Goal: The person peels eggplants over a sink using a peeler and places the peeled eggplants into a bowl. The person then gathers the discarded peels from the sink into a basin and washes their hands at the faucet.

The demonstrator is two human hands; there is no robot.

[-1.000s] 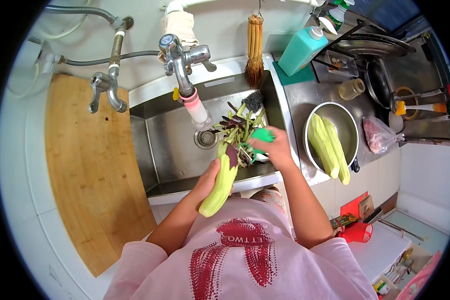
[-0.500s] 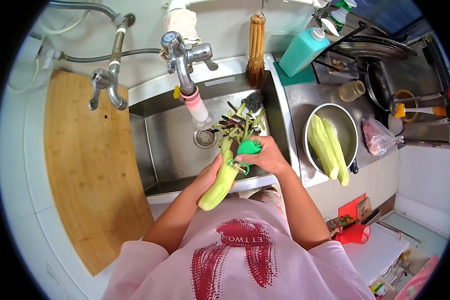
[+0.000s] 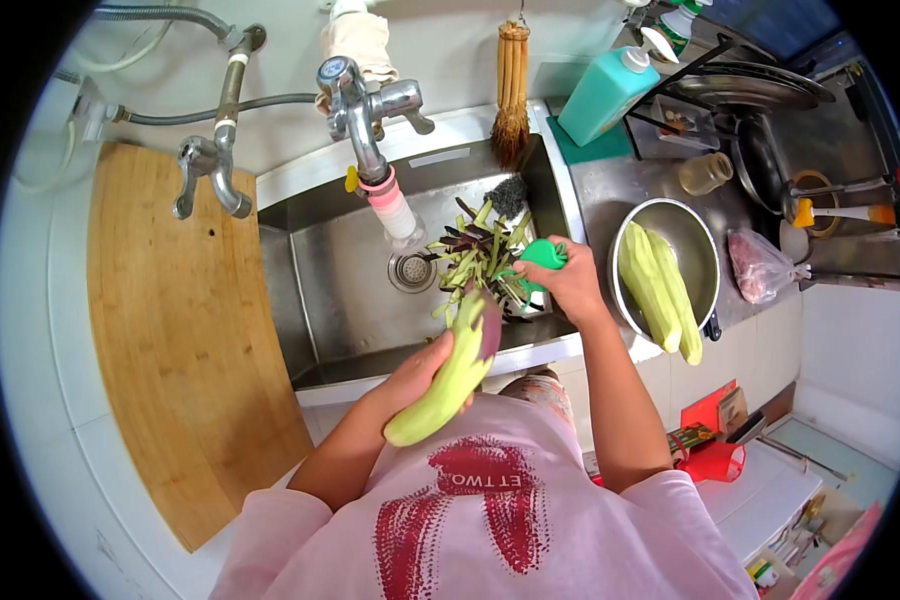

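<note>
My left hand (image 3: 419,375) is wrapped round a long eggplant (image 3: 440,385), mostly pale green flesh with a strip of purple skin left near its far end. The eggplant slants over the front edge of the sink (image 3: 350,310). My right hand (image 3: 570,280) is closed on a green peeler (image 3: 544,257), held to the right of the eggplant and apart from it. Below, purple and green peelings (image 3: 480,245) lie heaped in the sink beside the drain (image 3: 411,271).
Two peeled eggplants (image 3: 655,285) rest in a metal bowl (image 3: 712,245) on the right counter. A wooden board (image 3: 175,330) lies left of the sink. The faucet (image 3: 360,120) hangs over the basin. A teal bottle (image 3: 607,98), a jar (image 3: 705,174) and a bagged item (image 3: 757,265) stand to the right.
My right hand and the peeler have moved off the eggplant, to the right and away from me. The eggplant has shifted and turned in my left hand, showing more purple skin.
</note>
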